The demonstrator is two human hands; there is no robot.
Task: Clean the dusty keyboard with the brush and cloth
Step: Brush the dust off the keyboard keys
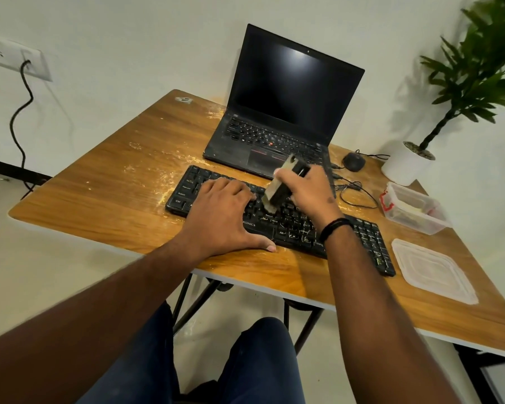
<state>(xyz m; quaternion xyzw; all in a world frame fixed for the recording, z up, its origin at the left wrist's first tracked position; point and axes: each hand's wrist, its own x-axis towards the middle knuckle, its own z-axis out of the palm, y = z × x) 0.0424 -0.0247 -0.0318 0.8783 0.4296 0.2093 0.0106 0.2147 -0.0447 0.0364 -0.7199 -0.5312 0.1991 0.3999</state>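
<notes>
A black dusty keyboard (359,237) lies across the middle of the wooden table (99,182). My left hand (222,217) rests flat on the keyboard's left half, fingers spread, thumb on the front edge. My right hand (309,191) grips a brush (277,188) with a tan and black body, bristles down on the keys near the keyboard's middle. The brush is blurred. No cloth shows in view.
An open black laptop (286,106) stands behind the keyboard. A black mouse (354,161) and its cable lie at the right. A clear plastic box (414,208) and its lid (432,269) sit at the right edge. A potted plant (408,161) fills the far right corner. Pale dust streaks the table.
</notes>
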